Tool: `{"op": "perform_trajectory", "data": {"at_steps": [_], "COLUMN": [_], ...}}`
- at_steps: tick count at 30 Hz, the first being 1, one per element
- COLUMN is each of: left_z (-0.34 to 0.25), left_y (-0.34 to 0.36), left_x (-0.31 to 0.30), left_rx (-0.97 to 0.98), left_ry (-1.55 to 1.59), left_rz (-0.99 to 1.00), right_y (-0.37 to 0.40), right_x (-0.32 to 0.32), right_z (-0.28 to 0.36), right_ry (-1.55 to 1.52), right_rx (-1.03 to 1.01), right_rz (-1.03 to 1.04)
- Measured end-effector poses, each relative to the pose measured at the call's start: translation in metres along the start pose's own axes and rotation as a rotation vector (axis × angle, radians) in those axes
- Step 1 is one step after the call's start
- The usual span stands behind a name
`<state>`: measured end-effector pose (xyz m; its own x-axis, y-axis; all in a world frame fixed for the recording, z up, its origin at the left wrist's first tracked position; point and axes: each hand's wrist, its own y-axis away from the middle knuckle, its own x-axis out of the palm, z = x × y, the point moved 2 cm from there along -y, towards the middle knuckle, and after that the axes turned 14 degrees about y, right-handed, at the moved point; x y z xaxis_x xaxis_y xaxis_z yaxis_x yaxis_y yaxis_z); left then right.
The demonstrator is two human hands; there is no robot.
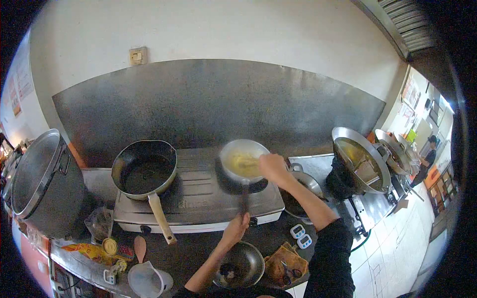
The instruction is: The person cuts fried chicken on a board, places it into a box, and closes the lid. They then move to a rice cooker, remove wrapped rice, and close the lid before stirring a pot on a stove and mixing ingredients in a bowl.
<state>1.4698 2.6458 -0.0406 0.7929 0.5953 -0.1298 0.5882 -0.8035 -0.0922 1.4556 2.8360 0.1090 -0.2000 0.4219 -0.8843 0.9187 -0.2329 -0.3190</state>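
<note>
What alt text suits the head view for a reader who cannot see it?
The left hand grips the handle of a small pan of pale yellow food on the right burner of the stove, with the right hand over its rim. A dark saucepan sits on the left burner, a big lidded pot far left, a wok far right.

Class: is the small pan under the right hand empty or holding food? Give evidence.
Holding food: a pale yellow mass covers the inside of the pan, below the right hand.
</note>
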Motion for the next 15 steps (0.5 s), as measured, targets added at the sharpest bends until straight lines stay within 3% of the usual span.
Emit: {"op": "perform_trajectory", "data": {"at_steps": [4, 7, 10, 13, 15], "left_z": [0.011, 0.021, 0.025, 0.004, 0.002], "left_y": [0.0, -0.001, 0.0, 0.002, 0.005], "left_x": [0.004, 0.004, 0.005, -0.002, -0.002], "left_rx": [-0.057, -0.096, -0.1, -0.188, -0.138], "left_ry": [0.095, -0.001, -0.005, -0.068, -0.094], "left_rz": [-0.005, -0.011, -0.031, 0.078, 0.083], "right_y": [-0.005, -0.028, -0.048, -0.058, -0.051], "right_x": [-0.008, -0.045, -0.071, -0.031, -0.009], "right_z": [-0.007, -0.031, -0.047, -0.063, -0.063], "right_ry": [0.051, 0.054, 0.105, -0.029, -0.163], "right_rx": [0.016, 0.122, 0.162, 0.192, 0.169], "right_rz": [0.144, 0.065, 0.307, 0.646, 0.763]}}
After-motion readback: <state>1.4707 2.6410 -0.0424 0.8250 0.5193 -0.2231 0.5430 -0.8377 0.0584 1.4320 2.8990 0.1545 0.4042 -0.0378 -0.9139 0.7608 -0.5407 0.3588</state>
